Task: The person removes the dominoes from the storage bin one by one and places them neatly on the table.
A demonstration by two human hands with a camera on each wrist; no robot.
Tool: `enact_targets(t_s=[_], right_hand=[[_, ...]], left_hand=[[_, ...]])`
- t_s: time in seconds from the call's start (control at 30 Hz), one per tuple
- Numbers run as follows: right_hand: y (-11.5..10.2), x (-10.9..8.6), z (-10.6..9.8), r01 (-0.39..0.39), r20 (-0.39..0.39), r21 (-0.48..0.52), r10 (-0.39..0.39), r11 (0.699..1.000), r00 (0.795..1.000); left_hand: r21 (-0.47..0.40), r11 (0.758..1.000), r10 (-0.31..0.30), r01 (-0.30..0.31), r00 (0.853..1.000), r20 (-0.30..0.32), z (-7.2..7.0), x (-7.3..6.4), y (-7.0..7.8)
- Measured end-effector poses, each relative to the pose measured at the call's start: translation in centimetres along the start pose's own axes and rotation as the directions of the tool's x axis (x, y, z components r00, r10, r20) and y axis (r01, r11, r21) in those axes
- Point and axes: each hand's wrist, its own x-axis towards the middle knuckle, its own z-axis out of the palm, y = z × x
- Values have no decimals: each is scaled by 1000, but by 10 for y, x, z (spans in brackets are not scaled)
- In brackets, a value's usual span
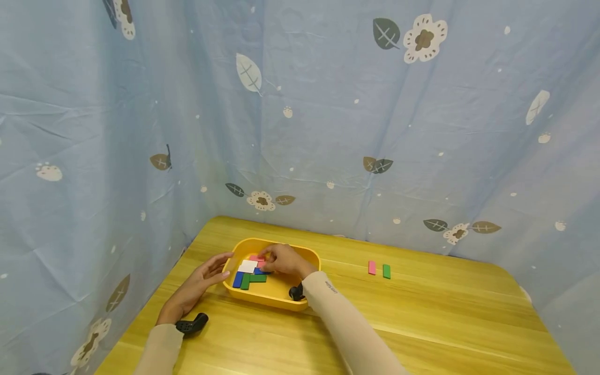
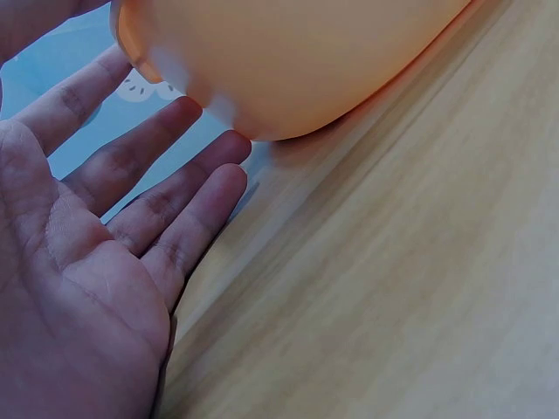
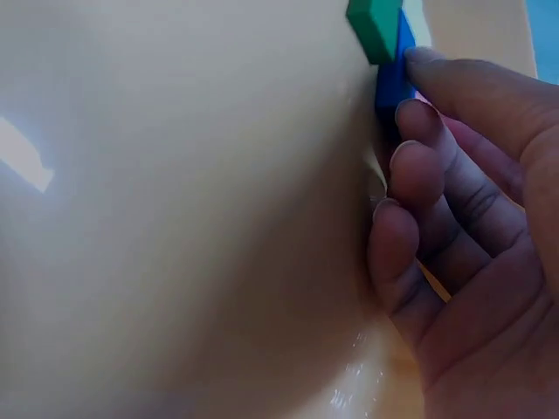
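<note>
A yellow tray (image 1: 281,303) holds several flat blocks: green (image 1: 258,278), blue (image 1: 238,279), white (image 1: 248,266) and pink (image 1: 255,258). My right hand (image 1: 283,259) reaches in over its rim, thumb and index finger bent about a pink block (image 1: 261,264). In the right wrist view, the thumb of that hand (image 3: 472,201) lies against a blue block (image 3: 395,92), with a green block (image 3: 374,30) beside it. At the tray's left end, my left hand (image 1: 199,281) has its fingers spread and extended; in the left wrist view, the fingertips (image 2: 231,179) are right at the outer wall.
Away to the right of the tray, a pink block (image 1: 372,267) and a green block (image 1: 386,271) lie on the wooden table (image 1: 431,312). A blue patterned curtain (image 1: 319,130) hangs behind the table and along its left side.
</note>
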Motion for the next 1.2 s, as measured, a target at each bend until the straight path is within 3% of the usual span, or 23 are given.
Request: enact_targets(t_s=[0.4, 0.67, 0.97, 1.2], right_hand=[[2, -5, -5, 34, 25, -78, -32, 996, 999], [5, -10, -17, 2, 119, -68, 6, 998, 993], [7, -11, -15, 17, 87, -140, -5, 990, 996], [9, -13, -18, 38, 135, -79, -27, 996, 991]], left_hand=[[-7, 1000, 6, -6, 1000, 31, 1, 1, -4], [14, 1000, 21, -21, 1000, 22, -2, 1, -5], [6, 1000, 3, -3, 1000, 21, -2, -2, -2], [7, 1000, 24, -24, 1000, 12, -1, -2, -2]])
